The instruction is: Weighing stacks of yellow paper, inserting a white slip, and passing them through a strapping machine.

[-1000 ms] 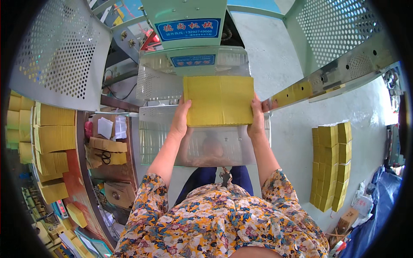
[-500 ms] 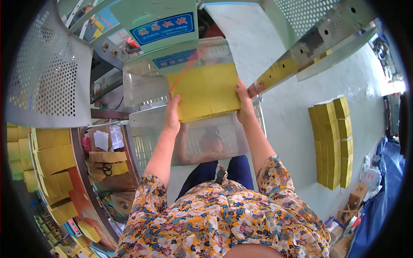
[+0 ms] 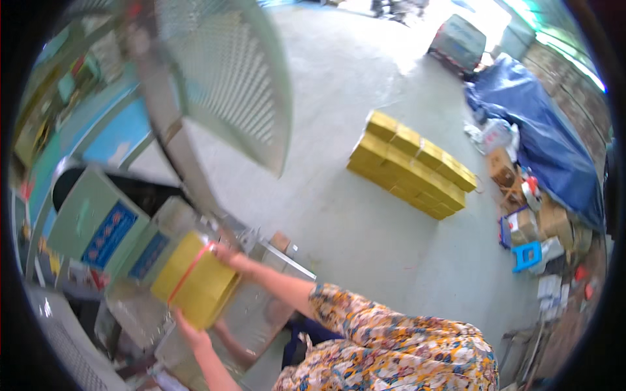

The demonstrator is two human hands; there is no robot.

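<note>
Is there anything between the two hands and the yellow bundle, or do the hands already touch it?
Nothing visible stands between them. The left hand presses the near end of the yellow bundle, and the right hand grips its far end, so both hands touch it directly.

The yellow bundle (image 3: 194, 280) hides both palms, and motion blur smears the green machine (image 3: 98, 225).
</note>
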